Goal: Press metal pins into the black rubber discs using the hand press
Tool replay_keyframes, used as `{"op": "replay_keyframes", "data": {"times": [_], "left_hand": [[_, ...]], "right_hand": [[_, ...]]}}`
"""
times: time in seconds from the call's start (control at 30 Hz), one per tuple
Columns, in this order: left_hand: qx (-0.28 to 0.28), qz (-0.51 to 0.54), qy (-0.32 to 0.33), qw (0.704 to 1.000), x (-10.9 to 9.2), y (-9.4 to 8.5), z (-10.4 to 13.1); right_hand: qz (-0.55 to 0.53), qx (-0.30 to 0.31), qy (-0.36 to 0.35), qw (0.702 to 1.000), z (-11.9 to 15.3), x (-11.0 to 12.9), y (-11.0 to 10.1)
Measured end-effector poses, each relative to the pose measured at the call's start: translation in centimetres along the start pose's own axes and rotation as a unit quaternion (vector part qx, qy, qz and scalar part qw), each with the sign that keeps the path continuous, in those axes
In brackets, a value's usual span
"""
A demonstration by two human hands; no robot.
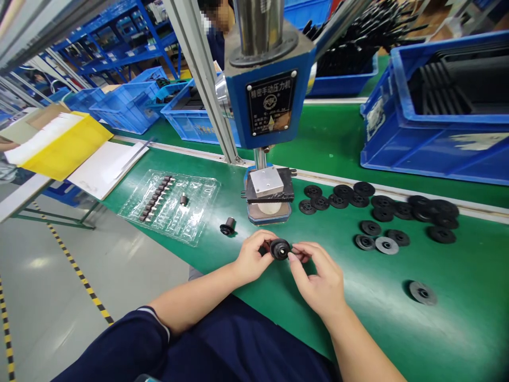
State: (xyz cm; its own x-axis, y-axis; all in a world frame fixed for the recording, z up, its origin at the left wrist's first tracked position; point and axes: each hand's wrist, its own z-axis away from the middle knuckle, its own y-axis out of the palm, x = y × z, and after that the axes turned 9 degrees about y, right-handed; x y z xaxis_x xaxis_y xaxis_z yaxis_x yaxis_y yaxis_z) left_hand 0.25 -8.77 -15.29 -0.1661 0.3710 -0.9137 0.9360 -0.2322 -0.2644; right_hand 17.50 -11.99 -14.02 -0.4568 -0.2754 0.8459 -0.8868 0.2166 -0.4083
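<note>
My left hand [252,259] grips a round black plastic disc [280,248] with a raised hub and a small light-coloured spot at its centre. At the disc's right edge, the thumb and curled fingers of my right hand [320,278] pinch its rim. The back of the disc is hidden by my left fingers. To the left, a black disc with a dark cylinder standing on it [228,226] rests on the green bench. A clear plastic tray [194,212] holds a row of small dark cylinders [156,199] and a single one [183,199].
A blue hand press [270,101] stands behind my hands, a metal block [267,181] under its ram. Several black discs [382,212] are scattered to the right; a greyish disc [422,293] lies nearer. Blue bins [433,143] line the back. A person [218,32] is behind the press.
</note>
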Motion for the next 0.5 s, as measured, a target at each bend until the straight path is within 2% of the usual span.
{"op": "replay_keyframes", "data": {"times": [0.27, 0.5], "left_hand": [[-0.011, -0.033, 0.022, 0.999, 0.18, 0.12, 0.09], [-0.017, -0.058, 0.045, 0.997, 0.37, 0.09, 0.21]], "right_hand": [[-0.016, 0.055, 0.023, 0.998, 0.0, -0.21, -0.18], [0.003, 0.058, 0.044, 0.997, -0.02, -0.49, -0.13]]}}
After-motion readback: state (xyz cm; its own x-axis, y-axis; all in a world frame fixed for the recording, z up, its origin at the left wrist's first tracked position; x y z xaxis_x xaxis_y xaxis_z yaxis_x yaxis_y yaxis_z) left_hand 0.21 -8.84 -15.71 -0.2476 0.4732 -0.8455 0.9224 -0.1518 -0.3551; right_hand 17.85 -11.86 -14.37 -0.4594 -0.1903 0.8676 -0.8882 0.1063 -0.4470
